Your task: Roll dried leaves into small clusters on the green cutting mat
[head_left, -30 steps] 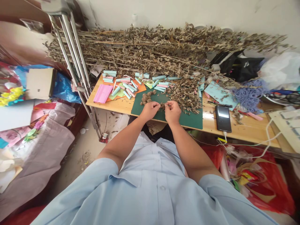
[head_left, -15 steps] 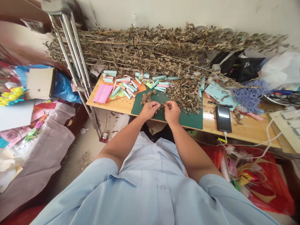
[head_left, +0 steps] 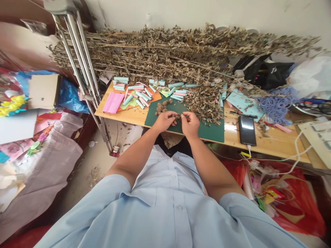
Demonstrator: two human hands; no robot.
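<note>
Over the front of a green mat (head_left: 214, 134), my left hand (head_left: 164, 121) and my right hand (head_left: 190, 124) face each other, fingertips a short way apart. Both are closed in a pinch on a small clump of dried leaves (head_left: 179, 117) between them. Just behind my left hand lie some brown crumbly balls of dried leaf (head_left: 162, 106). A loose heap of dried leaves (head_left: 207, 106) spreads behind and to the right of my right hand. Blue and pink paper rolls (head_left: 178, 95) lie along the mat's back edge.
Long dried plant stalks (head_left: 165, 55) cover the back of the wooden table (head_left: 137, 119). A phone (head_left: 247, 131) with a white cable lies right of the mat, near purple cord (head_left: 276, 103). Metal tripod legs (head_left: 82, 69) stand at the left. A red bag (head_left: 297, 206) sits below right.
My fingertips have shifted slightly around the leaf clump, and a little more of it shows between them. The rest stays in place apart from a slight camera shift.
</note>
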